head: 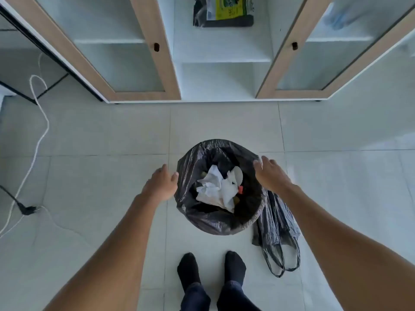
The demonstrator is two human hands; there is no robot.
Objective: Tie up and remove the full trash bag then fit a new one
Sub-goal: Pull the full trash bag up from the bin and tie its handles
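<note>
A round bin lined with a black trash bag (197,221) stands on the tiled floor in front of my feet. Crumpled white paper (219,190) and a small red scrap lie inside it. My left hand (162,185) is at the bag's left rim, fingers curled against the plastic. At the right rim my right hand (268,172) rests with its fingertips on the bag's edge. A spare black bag (278,234) with loop handles lies flat on the floor just right of the bin.
A white shelf unit (221,81) with two open wood-framed glass doors stands beyond the bin. A pack of bags (224,11) lies on an upper shelf. White cable (40,135) and a black plug (28,208) trail on the floor at left.
</note>
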